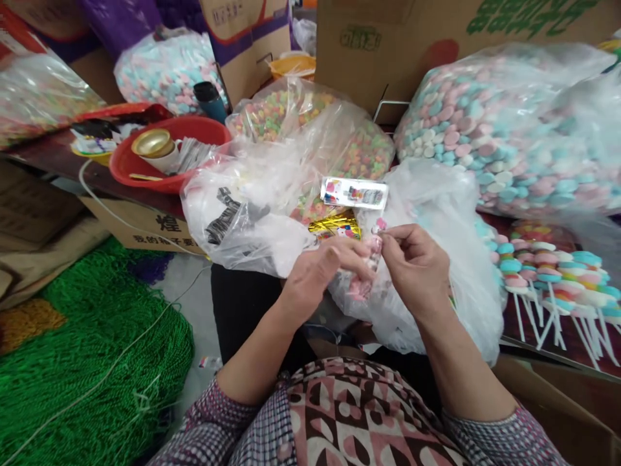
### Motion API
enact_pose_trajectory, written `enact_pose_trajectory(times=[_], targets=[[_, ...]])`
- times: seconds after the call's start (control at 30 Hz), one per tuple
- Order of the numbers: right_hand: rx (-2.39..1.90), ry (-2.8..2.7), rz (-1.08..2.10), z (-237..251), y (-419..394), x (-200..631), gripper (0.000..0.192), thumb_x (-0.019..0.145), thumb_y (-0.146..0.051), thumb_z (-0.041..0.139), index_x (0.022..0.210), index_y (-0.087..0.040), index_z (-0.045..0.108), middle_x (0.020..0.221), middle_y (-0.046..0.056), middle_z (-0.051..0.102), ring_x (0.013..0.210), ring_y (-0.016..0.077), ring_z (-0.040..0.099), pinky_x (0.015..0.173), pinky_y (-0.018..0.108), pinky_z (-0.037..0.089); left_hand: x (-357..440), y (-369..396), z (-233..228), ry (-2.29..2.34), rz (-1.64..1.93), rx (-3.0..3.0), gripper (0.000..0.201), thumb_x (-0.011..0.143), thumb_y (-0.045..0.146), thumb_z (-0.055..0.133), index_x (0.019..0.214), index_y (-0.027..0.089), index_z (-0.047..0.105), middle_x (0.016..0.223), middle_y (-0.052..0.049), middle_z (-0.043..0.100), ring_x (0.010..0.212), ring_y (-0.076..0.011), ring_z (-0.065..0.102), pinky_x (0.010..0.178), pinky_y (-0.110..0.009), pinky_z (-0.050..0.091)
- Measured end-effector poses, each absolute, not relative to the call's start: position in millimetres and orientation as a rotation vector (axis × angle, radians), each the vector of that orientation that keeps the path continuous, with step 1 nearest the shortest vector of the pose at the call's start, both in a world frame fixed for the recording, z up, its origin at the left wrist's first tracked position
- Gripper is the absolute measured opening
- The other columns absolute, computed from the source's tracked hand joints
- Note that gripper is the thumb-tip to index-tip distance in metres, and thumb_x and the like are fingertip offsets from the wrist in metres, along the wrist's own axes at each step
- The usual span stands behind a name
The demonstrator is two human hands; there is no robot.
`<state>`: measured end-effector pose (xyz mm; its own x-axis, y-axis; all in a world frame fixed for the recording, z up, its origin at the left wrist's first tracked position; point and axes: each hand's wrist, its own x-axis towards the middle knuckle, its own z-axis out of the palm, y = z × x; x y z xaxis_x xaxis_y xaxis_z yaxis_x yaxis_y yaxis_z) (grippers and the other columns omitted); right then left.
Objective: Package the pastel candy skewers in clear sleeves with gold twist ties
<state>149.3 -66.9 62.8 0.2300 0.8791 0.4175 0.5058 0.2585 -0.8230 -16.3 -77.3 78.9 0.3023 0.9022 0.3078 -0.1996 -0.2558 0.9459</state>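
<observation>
A small clear packet with pink print [361, 286] is held upright over my lap, between my two hands. Its filling looks pink and white, but I cannot make out its kind. My left hand [323, 266] has its fingers wrapped round the packet's middle from the left. At the packet's gathered neck, my right hand [418, 264] pinches with thumb and forefinger; a twist tie there is too small to tell. Just behind lie a bundle of gold twist ties [334, 226] and a stack of white printed bags [355, 193].
White plastic bags [436, 194] cover the table edge around my hands. Marshmallow skewers [548, 265] lie at right, below a large bag of marshmallows [485, 129]. A red basin [145, 184] stands at left, near a bag of colourful sweets [359, 145]. Green netting [97, 349] lies on the floor.
</observation>
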Motion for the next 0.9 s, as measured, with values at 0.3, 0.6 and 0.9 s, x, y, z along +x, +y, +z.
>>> enact_pose_trajectory(times=[0.3,0.6,0.9], targets=[[-1.323,-1.595,0.545,62.9,-86.2,142.5,0.009,0.084,-0.021,0.060,0.078,-0.023,0.066,0.069,-0.001,0.071,0.059,0.0141,0.063,0.058,0.028,0.047,-17.0,-61.6,62.3,0.707,1.020,0.878,0.079,0.088,0.079,0.023,0.074,0.018,0.071,0.040,0.005,0.030,0.040,-0.0100,0.032,0.047,-0.024,0.037],[-1.246,-1.446,0.699,57.8,-85.1,149.9,0.008,0.087,-0.026,0.064,0.081,-0.023,0.069,0.072,-0.001,0.069,0.063,0.0148,0.061,0.065,0.031,0.050,-12.6,-65.3,53.8,1.001,0.727,1.134,0.075,0.084,0.079,0.039,0.048,0.016,0.057,0.034,0.001,0.042,0.033,-0.0064,0.038,0.041,-0.021,0.031],[-1.069,-1.582,0.743,43.9,-103.3,154.3,0.009,0.086,-0.024,0.068,0.078,-0.026,0.071,0.091,0.004,0.069,0.093,0.0204,0.066,0.088,0.038,0.052,-2.1,-68.7,50.3,0.851,0.853,0.961,0.039,0.080,0.055,0.070,0.090,0.018,0.063,0.070,0.003,0.062,0.055,-0.0080,0.054,0.050,-0.019,0.047]])
